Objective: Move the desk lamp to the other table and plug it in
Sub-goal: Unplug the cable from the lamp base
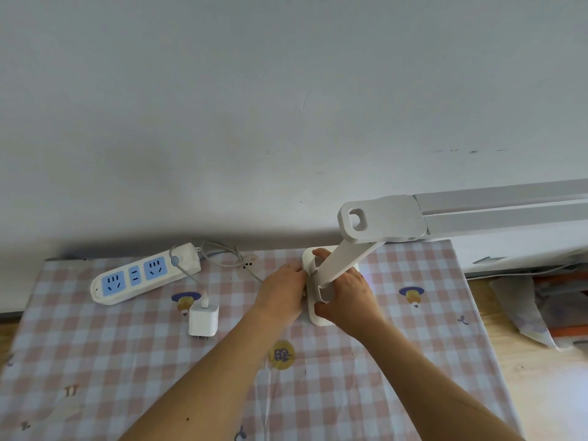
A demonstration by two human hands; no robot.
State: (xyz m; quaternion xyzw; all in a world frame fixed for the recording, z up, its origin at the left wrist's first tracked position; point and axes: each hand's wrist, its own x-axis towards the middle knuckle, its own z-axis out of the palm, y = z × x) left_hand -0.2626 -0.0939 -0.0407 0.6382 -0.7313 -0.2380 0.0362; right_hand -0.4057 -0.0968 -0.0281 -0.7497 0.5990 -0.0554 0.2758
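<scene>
— Head view, straight down onto the desk lamp (345, 257), caught between two hands.

— Confirming the hold: left hand (283, 288) curled round the left edge of the base, right hand (348, 300) clamped on the near right edge, thumb low, fingers over the top.

— And the look of it?

— All white, matt. Flat base with rounded corners, mostly hidden under the grip. Broad flat arm rising from between the hands, leaning up and to the right. Chunky hinge block at the top with a rounded slot cut through, then a long bar head running off past the right edge of the picture.

— Sitting flat or lifted?

— Cannot tell. On or just over the pink checked cloth (127, 361), toward the wall side of the table.

— Left of the grip?

— Close by, a white plug adapter (203, 319) lying on the cloth, prongs pointing back toward the wearer. Farther left, a white power strip (143, 273) with blue sockets, set at an angle. Beyond the left hand, a thin white cable (219, 254) looping near the strip's far end.
</scene>
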